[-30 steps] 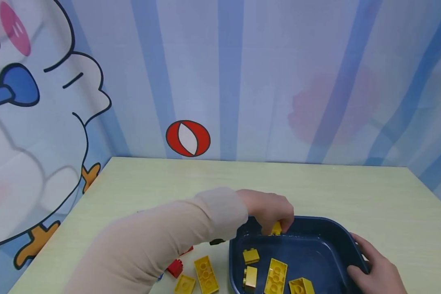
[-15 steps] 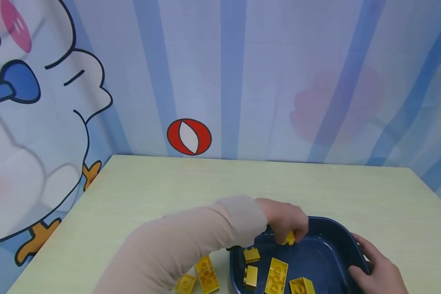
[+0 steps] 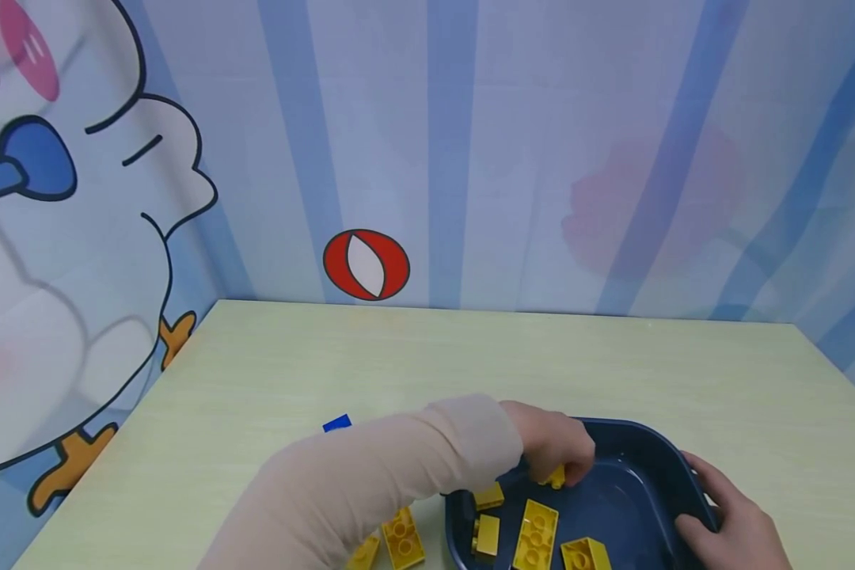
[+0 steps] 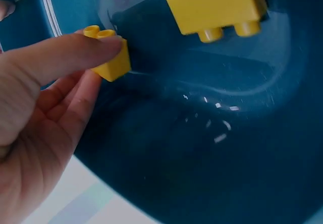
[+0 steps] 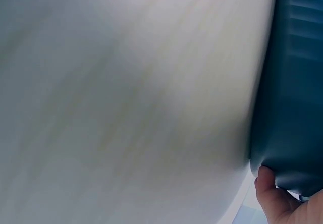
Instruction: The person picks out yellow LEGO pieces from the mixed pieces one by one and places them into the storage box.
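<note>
Over the far left part of a dark blue tray (image 3: 634,423), my left hand (image 3: 556,439) pinches a small yellow toy brick (image 3: 557,477). In the left wrist view, thumb and fingers hold that brick (image 4: 115,65) by its sides, studs showing. Whether it touches the tray floor I cannot tell. My right hand (image 3: 737,518) grips the tray's right wall, thumb over the rim; the right wrist view shows only part of this hand (image 5: 282,199). Inside the tray lie a long yellow brick (image 3: 537,534), a yellow brick (image 3: 586,554) at the front, and smaller yellow ones (image 3: 486,534) at the left.
Left of the tray, yellow bricks (image 3: 402,540) lie on the pale table (image 3: 271,356), partly behind the beige sleeve (image 3: 370,483). A blue brick (image 3: 337,423) shows just beyond the sleeve. A printed curtain (image 3: 513,158) hangs behind the table.
My left hand has moved right and slightly nearer with the yellow brick, lower in the tray. The sleeve's shift uncovers a blue brick and hides the red ones. My right hand stays on the tray.
</note>
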Demonstrator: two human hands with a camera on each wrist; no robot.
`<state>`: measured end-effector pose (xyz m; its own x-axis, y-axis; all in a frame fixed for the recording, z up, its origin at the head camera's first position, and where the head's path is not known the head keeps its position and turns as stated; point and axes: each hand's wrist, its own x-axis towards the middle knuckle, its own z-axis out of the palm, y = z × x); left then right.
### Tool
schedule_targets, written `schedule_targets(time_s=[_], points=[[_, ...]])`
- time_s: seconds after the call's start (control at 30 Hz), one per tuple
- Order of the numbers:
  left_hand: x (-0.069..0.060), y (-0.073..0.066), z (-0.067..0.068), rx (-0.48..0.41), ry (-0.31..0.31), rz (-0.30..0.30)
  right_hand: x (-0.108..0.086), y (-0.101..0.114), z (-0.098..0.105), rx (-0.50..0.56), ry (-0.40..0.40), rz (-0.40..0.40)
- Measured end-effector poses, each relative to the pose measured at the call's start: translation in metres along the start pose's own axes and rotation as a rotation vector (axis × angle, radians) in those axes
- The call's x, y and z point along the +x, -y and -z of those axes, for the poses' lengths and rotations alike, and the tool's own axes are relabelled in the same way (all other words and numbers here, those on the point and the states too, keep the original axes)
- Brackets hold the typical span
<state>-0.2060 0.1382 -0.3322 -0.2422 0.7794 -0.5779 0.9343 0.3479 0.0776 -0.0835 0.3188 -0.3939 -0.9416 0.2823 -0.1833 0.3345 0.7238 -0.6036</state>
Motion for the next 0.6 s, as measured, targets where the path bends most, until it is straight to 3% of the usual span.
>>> schedule_targets(time_s=[0.23,0.6], points=[[0.0006,-0.0013,-0.0041,0.107,0.002,-0.043,0.0,-0.0007,-0.0005,-0.004,-0.006,0.005],[0.003,-0.0018,-0.0066,0.095,0.003,-0.055,-0.0001,-0.0004,-0.0004,0.0,-0.006,0.005]])
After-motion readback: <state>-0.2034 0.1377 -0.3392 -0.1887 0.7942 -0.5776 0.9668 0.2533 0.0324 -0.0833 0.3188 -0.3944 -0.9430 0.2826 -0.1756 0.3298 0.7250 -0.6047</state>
